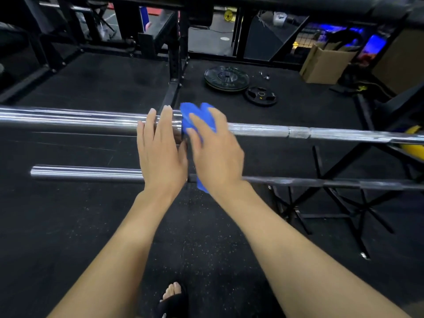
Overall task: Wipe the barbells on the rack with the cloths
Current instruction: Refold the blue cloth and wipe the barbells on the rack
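Note:
Two chrome barbells lie across a black rack. The upper barbell runs the full width of the view; the lower barbell is nearer me. A blue cloth is draped over the upper bar where the sleeve meets the shaft. My right hand presses on the cloth with its fingers spread over it. My left hand is flat and open, fingertips resting on the upper bar's sleeve just left of the cloth. The cloth's lower end hangs below my right wrist.
Black weight plates and a smaller plate lie on the rubber floor beyond the bars. A cardboard box stands at the back right. The black rack legs cross at the right. My sandalled foot is below.

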